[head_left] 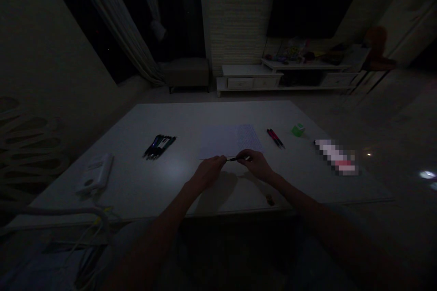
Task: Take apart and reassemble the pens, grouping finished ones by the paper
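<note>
In the dim head view, a thin dark pen (233, 159) lies level between my two hands over the table's near half. My left hand (212, 167) is closed, its fingertips pinching the pen's left end. The other end is gripped by my right hand (254, 163), with thumb and fingers bent around it. Too little light falls here to show whether the pen is in one piece. Just beyond the hands lies a white sheet of paper (216, 138), its right part covered in handwriting.
On the white table (191, 113) are a pile of dark pens (159, 146) at left, red and dark pens (275, 138) at right, and a green cube (298, 130). A blurred-out flat object (336, 157), a small brown object (270, 199) and a corded white box (97, 173) lie nearer the edges.
</note>
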The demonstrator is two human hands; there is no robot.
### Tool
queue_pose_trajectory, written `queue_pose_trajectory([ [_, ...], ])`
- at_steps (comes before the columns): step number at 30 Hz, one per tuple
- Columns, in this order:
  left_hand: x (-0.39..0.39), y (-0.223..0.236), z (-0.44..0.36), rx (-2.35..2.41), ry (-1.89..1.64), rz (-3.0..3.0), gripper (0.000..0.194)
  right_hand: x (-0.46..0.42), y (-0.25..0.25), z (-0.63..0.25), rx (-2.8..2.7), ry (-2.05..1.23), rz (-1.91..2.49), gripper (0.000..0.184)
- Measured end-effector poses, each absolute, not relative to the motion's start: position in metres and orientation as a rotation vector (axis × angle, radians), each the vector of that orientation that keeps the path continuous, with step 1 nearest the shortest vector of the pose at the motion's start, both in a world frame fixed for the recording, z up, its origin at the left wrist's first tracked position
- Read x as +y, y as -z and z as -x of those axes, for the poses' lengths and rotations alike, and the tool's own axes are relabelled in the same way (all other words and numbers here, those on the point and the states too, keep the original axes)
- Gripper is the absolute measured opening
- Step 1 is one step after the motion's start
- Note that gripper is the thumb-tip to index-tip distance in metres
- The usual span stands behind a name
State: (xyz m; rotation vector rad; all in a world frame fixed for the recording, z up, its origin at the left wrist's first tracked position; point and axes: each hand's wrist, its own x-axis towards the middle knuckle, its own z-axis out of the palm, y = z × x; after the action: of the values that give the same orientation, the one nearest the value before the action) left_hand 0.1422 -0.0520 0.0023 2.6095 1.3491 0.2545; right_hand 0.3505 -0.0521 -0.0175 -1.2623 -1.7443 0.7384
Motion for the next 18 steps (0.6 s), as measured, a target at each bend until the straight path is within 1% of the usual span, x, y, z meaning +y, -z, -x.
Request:
queue_pose_trajectory([
  [9,-0.046,-0.001,-0.12,1.438,-0.298,-2.594,0.028,-0.038,0.027,-0.379,-1.708,-0.683,1.372,0.016],
  [15,-0.049,-0.001,-0.117,1.443,-0.272,-2.556,0.028,-0.037,0.05,-0.371,-1.858,-0.451,1.426,0.012],
  [18,-0.05,-0.001,-0.119,1.427,-0.231,-2.563,0.027,-0.035,0.051,-0.366,-1.879,-0.409,1.427,0.013],
])
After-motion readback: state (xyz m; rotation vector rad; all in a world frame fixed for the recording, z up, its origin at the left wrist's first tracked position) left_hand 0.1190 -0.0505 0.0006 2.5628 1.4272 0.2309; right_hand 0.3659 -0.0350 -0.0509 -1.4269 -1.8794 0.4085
